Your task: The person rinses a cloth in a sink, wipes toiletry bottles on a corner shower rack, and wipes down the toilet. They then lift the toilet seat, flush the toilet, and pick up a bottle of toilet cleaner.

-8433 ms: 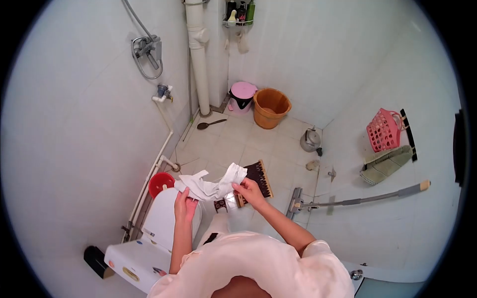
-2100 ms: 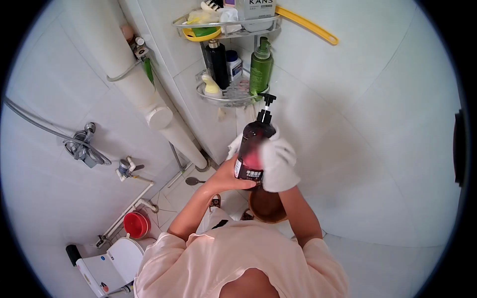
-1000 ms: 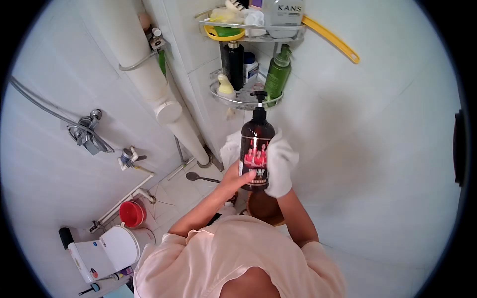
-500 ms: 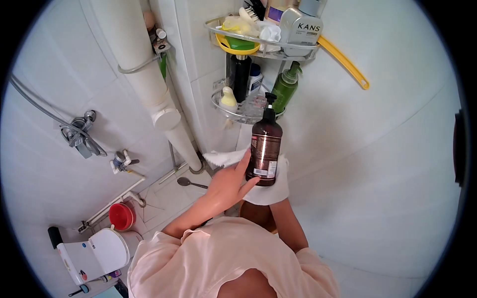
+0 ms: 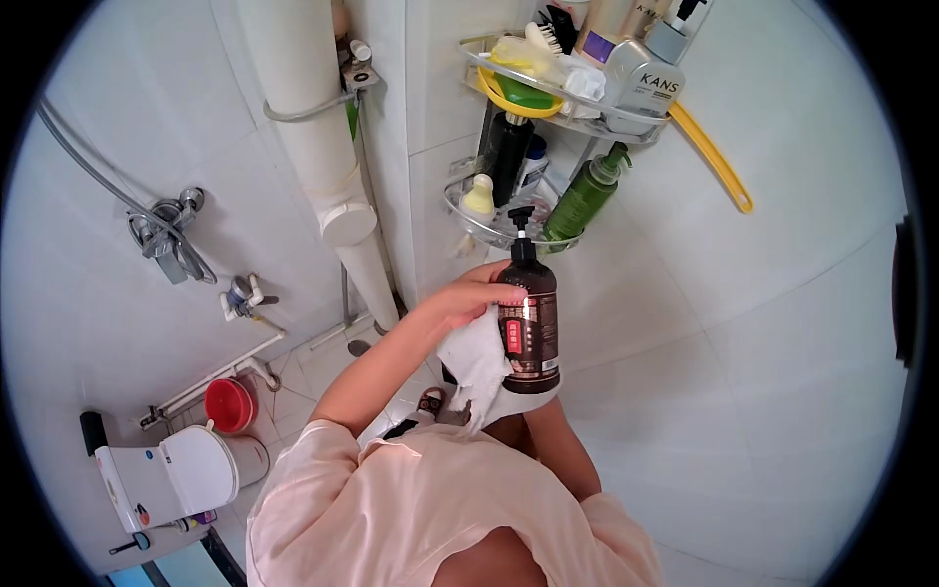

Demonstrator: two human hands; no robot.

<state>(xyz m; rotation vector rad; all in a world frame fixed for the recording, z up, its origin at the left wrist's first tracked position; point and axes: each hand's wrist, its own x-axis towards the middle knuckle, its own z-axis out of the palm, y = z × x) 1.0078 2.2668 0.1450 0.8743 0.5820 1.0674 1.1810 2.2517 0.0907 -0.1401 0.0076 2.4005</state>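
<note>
A dark brown pump bottle [image 5: 529,338] with a black pump stands upright between my hands, in front of the corner rack. My left hand [image 5: 481,292] grips its upper part from the left, thumb across the shoulder of the bottle. A white cloth [image 5: 476,362] hangs below my left hand and runs round under the bottle's base. My right hand is hidden behind the bottle and the cloth; only its forearm shows. Just behind the pump, the lower rack shelf [image 5: 479,227] bears a green pump bottle [image 5: 584,199], a black bottle [image 5: 507,157] and a yellow-topped item [image 5: 478,196].
The upper shelf holds a grey KANS bottle [image 5: 644,86] and a yellow soap dish [image 5: 518,96]. A yellow handle [image 5: 714,161] sticks out to the right. White pipe [image 5: 303,127], shower tap [image 5: 166,227], red bucket [image 5: 230,405] and toilet [image 5: 201,472] are on the left.
My left hand has moved up from the bottle's lower side to its upper part. The bottle has turned, showing another side of its label. The view has shifted, with the rack further right and lower.
</note>
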